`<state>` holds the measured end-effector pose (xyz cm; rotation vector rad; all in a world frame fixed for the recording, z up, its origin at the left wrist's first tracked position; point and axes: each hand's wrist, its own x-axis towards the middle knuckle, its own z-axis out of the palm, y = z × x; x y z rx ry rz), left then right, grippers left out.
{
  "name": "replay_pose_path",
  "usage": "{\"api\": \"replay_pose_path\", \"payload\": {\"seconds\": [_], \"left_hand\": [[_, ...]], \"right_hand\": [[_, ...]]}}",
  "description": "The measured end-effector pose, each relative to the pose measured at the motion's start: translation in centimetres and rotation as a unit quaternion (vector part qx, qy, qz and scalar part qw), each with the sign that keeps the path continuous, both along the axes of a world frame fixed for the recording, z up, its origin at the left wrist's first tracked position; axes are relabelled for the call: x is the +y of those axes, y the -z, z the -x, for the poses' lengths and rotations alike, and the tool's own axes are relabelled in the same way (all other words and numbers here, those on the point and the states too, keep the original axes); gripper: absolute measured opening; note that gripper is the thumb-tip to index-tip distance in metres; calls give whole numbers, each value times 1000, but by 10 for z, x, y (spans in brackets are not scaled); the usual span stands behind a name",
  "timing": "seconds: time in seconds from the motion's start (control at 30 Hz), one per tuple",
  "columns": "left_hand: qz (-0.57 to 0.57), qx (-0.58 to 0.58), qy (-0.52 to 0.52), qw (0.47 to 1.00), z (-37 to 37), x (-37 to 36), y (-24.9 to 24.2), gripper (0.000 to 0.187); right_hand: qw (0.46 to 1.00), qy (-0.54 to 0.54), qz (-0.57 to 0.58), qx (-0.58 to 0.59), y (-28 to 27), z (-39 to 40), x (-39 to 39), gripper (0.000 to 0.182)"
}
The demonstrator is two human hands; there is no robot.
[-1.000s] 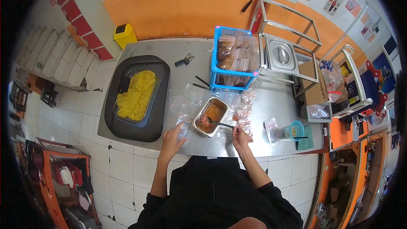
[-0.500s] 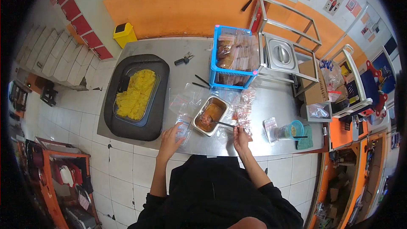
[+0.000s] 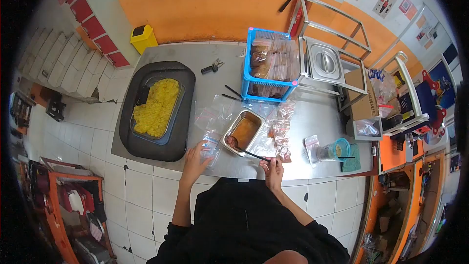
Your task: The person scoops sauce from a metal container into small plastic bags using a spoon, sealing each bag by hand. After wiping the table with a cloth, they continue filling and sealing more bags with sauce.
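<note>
My right hand (image 3: pixel 273 171) is closed around the dark handle of a long spoon (image 3: pixel 254 155). Its bowl carries reddish-brown food at the near left corner of a steel pan (image 3: pixel 259 139), over the orange-brown sauce inside. At the table's front edge, my left hand (image 3: pixel 195 162) has thumb and fingers apart, fingertips on a clear zip bag (image 3: pixel 210 141). More clear bags (image 3: pixel 215 110) lie flat behind it, left of the pan. Filled small sachets (image 3: pixel 282 139) run in a row to the pan's right.
A black tray (image 3: pixel 128 139) with a container of yellow food (image 3: pixel 156 110) stands left. Behind are keys (image 3: pixel 212 66) and a blue crate (image 3: pixel 268 80) of packed bags. A lidded steel container (image 3: pixel 325 63) sits in a metal frame; a blue cup (image 3: pixel 340 147) and green cloth (image 3: pixel 351 161) lie right.
My right hand has moved slightly left and toward me. The spoon's bowl has shifted left to the pan's near corner with food in it. My left hand has barely moved.
</note>
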<state>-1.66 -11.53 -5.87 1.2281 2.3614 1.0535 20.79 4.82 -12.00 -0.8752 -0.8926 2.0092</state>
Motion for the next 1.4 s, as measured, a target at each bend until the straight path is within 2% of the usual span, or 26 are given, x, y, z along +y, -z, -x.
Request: {"api": "replay_pose_path", "payload": {"seconds": [0.13, 0.37, 0.5, 0.57, 0.63, 0.67, 0.7, 0.83, 0.93, 1.27, 1.37, 1.4], "left_hand": [[10, 4, -4, 1000, -1, 2, -2, 56], [-15, 16, -3, 1000, -2, 3, 0, 57], [-38, 36, -27, 998, -1, 10, -9, 55], [-81, 59, -36, 994, 1, 15, -12, 49], [-82, 90, -35, 992, 3, 19, -15, 46], [-82, 119, -33, 989, 3, 21, -17, 43], [-82, 121, -34, 989, 4, 24, -21, 43], [-119, 75, -27, 990, 2, 31, -29, 41], [-136, 45, -30, 989, 3, 33, -31, 42], [-107, 62, -37, 992, 4, 36, -28, 41], [-112, 48, -32, 992, 7, 41, -28, 44], [-114, 49, -34, 992, 9, 44, -30, 44]], "right_hand": [[995, -40, -97, 2, -16, 5, 0, 21], [991, -52, -121, -13, -15, 9, 12, 24], [998, -17, -62, -13, -8, 17, 26, 23], [994, 74, 80, -12, 2, 22, 35, 20], [993, 81, 87, -4, 19, 22, 48, 17], [986, 94, 137, 6, 23, 22, 54, 15], [977, 107, 186, 15, 22, 24, 57, 13], [966, 102, 237, 7, 27, 25, 68, 12], [971, 111, 212, 0, 6, 27, 68, 12], [974, 97, 203, -13, 30, 17, 81, 13], [978, 84, 188, -2, 11, 20, 86, 16], [988, 74, 135, -7, 5, 21, 91, 18]]}}
